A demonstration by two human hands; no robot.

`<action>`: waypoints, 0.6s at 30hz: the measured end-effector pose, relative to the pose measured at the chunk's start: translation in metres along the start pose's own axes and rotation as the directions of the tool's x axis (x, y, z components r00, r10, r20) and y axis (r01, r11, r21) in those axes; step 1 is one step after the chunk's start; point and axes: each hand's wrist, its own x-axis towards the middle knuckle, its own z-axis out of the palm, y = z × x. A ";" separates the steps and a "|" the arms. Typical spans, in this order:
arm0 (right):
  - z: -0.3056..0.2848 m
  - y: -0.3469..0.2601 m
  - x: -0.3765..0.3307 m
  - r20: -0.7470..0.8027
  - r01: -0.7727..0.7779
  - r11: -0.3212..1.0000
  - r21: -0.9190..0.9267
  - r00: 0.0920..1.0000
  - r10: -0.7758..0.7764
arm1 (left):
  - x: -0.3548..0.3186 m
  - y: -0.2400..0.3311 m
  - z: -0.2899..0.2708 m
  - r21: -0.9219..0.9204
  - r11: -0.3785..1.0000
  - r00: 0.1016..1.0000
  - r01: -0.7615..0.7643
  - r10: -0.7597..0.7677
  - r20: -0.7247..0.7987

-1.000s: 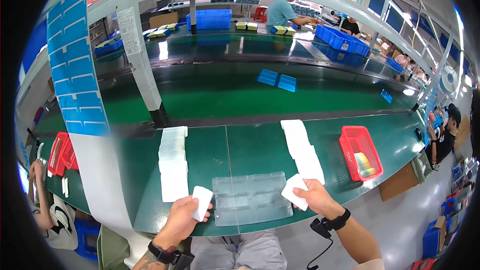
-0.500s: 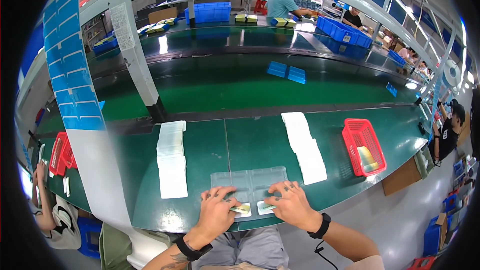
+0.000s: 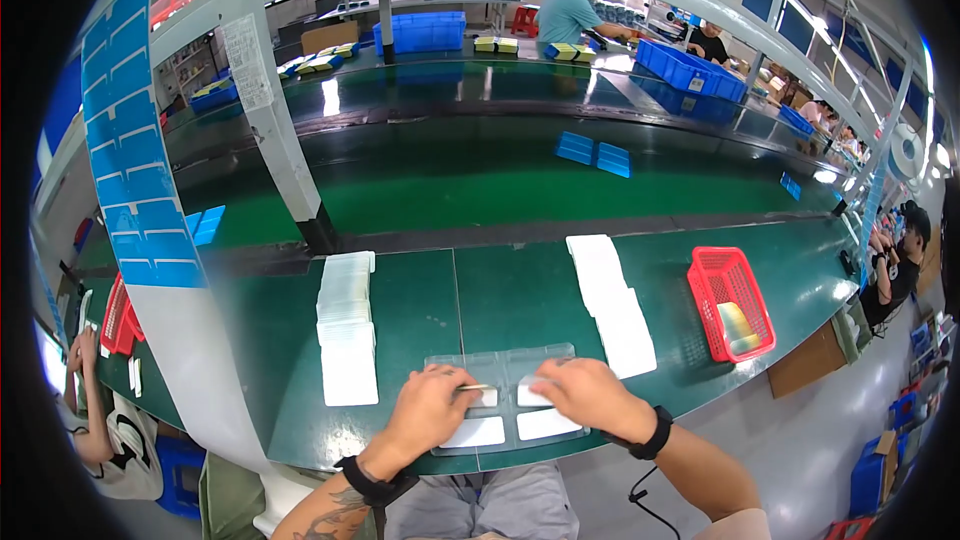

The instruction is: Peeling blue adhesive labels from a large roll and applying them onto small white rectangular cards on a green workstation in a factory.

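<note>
In front of me lies a clear plastic tray [image 3: 507,362] with compartments. White cards lie in its two near compartments, a left card [image 3: 474,432] and a right card [image 3: 549,424]. Over the tray's left side, my left hand [image 3: 432,408] is closed in a pinch on a thin card, seen nearly edge-on. Opposite it, my right hand [image 3: 592,395] is closed on a white card [image 3: 531,393] at the right far compartment. My fingers partly hide both of these cards.
Fanned white card stacks stand left [image 3: 348,340] and right [image 3: 614,315] of the tray. Farther right is a red basket [image 3: 733,300] holding cards. A grey post [image 3: 262,100] rises at the bench's far edge, before a green conveyor [image 3: 450,180] carrying blue sheets [image 3: 594,153].
Both hands have moved from the near compartments to the far ones, leaving white cards lying in the near pair. The blue sheets on the conveyor have shifted slightly right.
</note>
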 end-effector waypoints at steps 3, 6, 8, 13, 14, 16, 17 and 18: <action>0.015 0.000 0.002 -0.090 0.216 0.933 -0.289 0.964 -0.251 | 0.004 0.007 0.010 0.153 0.987 0.999 0.049 -0.048 -0.008; 0.011 -0.003 0.003 -0.097 0.248 0.895 -0.371 0.948 -0.303 | 0.005 0.002 0.011 0.158 0.986 0.999 0.045 -0.044 -0.012; 0.002 -0.006 0.004 -0.110 0.259 0.890 -0.374 0.941 -0.320 | 0.005 -0.001 0.007 0.176 0.984 0.999 0.034 -0.030 -0.029; -0.023 0.020 0.010 -0.235 0.090 0.981 -0.171 0.963 -0.129 | 0.020 -0.013 -0.019 -0.215 0.974 0.993 0.072 -0.090 -0.076; -0.025 0.020 0.014 -0.195 -0.013 1.000 0.013 0.981 0.015 | 0.022 -0.006 -0.023 -0.280 0.927 0.969 0.248 -0.242 0.055; -0.024 0.017 0.028 -0.049 -0.174 0.971 0.164 0.982 0.185 | 0.026 -0.020 -0.010 -0.053 0.994 0.995 0.100 -0.098 0.031; -0.017 0.016 0.032 -0.048 -0.174 0.971 0.165 0.982 0.184 | 0.027 -0.026 -0.005 0.177 0.983 0.998 -0.052 0.046 0.040; -0.009 0.016 0.032 -0.061 -0.059 0.998 0.021 0.996 0.060 | 0.026 -0.010 -0.007 0.222 0.975 0.994 -0.004 -0.021 0.109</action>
